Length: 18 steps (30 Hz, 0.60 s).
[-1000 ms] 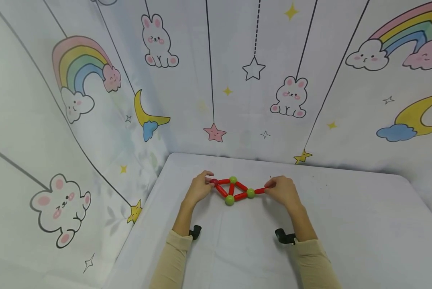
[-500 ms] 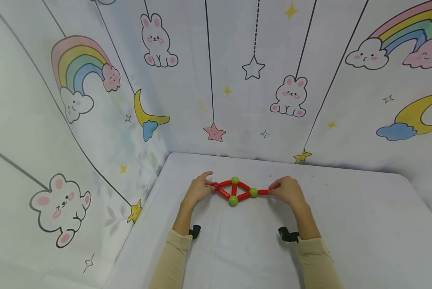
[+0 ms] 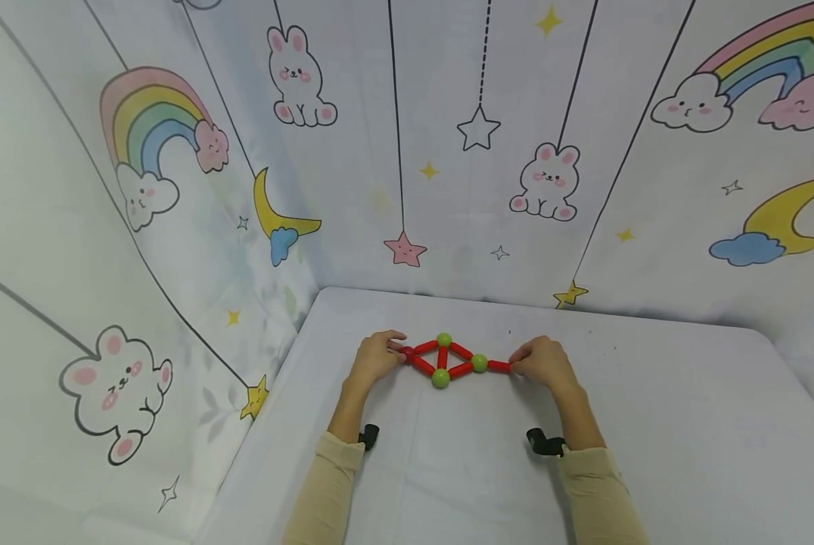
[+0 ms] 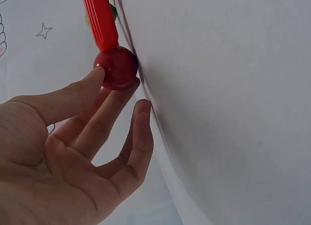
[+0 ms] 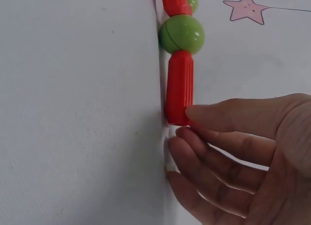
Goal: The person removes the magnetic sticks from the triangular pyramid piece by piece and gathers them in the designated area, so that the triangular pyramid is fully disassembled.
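Observation:
A flat frame of red rods and balls lies on the white table (image 3: 666, 424), shaped like a diamond with a crossbar and a tail. Its left corner is a dark red ball (image 4: 116, 68), which my left hand (image 3: 376, 358) pinches between thumb and fingers. Green balls form the other corners: a top ball (image 3: 444, 339), a bottom ball (image 3: 441, 378) and a right ball (image 3: 479, 362). From the right ball a single red rod (image 5: 180, 89) sticks out; the thumb and fingers of my right hand (image 3: 543, 362) pinch its free end.
A white cloth backdrop (image 3: 352, 189) printed with rabbits, stars and rainbows rises behind and left of the table. Black wrist mounts (image 3: 545, 443) show below both hands, near the beige sleeves (image 3: 594, 492).
Both hands and the frame have shifted a little to the right. The tail rod has swung so its free end points slightly nearer to me. Both grips stay on.

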### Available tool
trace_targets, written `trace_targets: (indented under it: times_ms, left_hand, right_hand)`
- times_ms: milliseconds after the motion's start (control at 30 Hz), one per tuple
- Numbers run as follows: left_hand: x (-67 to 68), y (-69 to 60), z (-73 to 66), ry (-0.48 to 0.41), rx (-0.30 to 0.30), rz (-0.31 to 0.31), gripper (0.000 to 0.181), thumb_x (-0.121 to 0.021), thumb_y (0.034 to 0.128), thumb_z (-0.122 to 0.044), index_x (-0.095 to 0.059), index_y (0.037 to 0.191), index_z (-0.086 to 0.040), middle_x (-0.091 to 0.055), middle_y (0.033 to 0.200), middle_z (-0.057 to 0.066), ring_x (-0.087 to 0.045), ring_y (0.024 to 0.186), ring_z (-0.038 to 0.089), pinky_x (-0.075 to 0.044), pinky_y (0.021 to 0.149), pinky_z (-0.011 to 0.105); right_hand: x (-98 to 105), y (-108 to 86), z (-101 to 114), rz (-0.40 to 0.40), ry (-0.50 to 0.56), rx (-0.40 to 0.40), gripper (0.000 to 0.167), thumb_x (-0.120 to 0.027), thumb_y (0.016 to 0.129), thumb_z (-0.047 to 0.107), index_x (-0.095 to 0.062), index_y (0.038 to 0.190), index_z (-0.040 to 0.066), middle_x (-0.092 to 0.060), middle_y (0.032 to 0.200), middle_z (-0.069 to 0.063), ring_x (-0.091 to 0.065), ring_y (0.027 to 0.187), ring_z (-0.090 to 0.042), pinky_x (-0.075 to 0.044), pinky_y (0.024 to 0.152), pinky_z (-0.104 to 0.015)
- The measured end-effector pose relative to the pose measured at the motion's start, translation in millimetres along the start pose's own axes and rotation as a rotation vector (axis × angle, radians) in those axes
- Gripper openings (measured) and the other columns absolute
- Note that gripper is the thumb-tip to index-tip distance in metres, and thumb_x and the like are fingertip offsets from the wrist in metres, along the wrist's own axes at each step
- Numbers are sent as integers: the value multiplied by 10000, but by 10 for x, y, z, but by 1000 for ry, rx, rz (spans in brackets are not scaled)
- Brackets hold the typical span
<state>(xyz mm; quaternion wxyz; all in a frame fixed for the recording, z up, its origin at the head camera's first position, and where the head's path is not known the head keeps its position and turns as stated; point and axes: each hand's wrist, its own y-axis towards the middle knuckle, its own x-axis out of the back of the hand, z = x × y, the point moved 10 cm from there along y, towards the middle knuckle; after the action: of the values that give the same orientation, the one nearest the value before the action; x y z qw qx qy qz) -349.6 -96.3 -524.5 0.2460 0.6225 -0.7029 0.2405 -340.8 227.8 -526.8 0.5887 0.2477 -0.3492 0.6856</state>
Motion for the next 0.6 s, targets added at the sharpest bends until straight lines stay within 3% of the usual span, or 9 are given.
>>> trace_targets:
  times_ms: [200, 367, 600]
  left_hand:
    - [-37, 16, -23, 2, -20, 9, 394, -768, 906, -41, -702, 1294, -22, -777, 1095, 138, -742, 1034, 287, -559, 924, 474]
    - [-30, 30, -35, 24, -23, -1, 431, -782, 900, -68, -687, 1319, -36, -739, 1195, 150, -707, 1073, 308, -550, 922, 478]
    - [-43, 45, 8, -86, 19, 1, 507, -809, 895, -59, -651, 1377, -67, -608, 1390, 197, -686, 1053, 276, -595, 825, 396]
  right_hand:
    - [54, -34, 80, -29, -36, 22, 187, -771, 895, 112, -788, 1058, 23, -748, 976, -116, -648, 873, -273, -551, 725, -404]
    - [94, -114, 481, -115, -23, 131, 285, -773, 911, 130, -754, 1172, 19, -747, 1121, -180, -700, 1006, -335, -587, 803, -465]
    - [-277, -139, 1006, -122, 44, 273, 291, -792, 904, 117, -756, 1181, 34, -746, 1153, -152, -689, 1077, -352, -589, 872, -484]
